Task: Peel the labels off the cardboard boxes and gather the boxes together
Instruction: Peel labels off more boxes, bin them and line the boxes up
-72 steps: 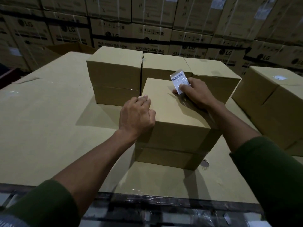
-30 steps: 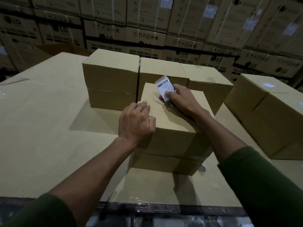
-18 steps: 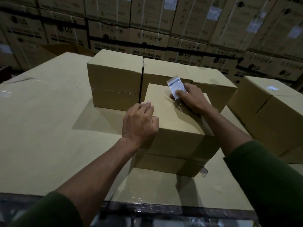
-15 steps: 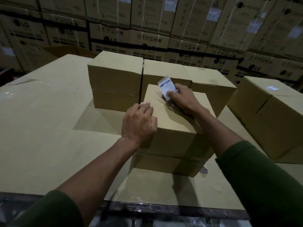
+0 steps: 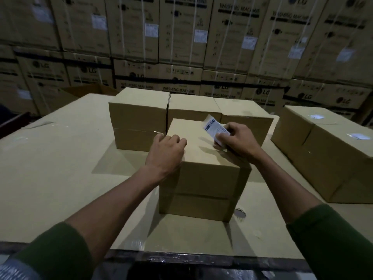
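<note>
A plain cardboard box [image 5: 203,178] stands in front of me on a wide cardboard-covered surface [image 5: 50,168]. My left hand [image 5: 166,151] rests on its top left edge with the fingers curled over the corner. My right hand [image 5: 238,141] pinches a white barcode label [image 5: 214,128] that stands lifted off the box top, its lower end hidden under my fingers. Behind it stand three more boxes pushed side by side: left [image 5: 139,118], middle [image 5: 191,109] and right [image 5: 246,116].
Two larger boxes [image 5: 323,154] sit at the right, each with a white label [image 5: 358,136] on top. Stacked washing machine cartons [image 5: 181,47] form a wall behind. An open carton [image 5: 88,90] lies at the far left. A torn hole [image 5: 240,213] marks the surface beside the front box.
My right hand has kept pulling the label up off the box top; it now stands more lifted and shifted slightly right. The left hand stays on the box's corner.
</note>
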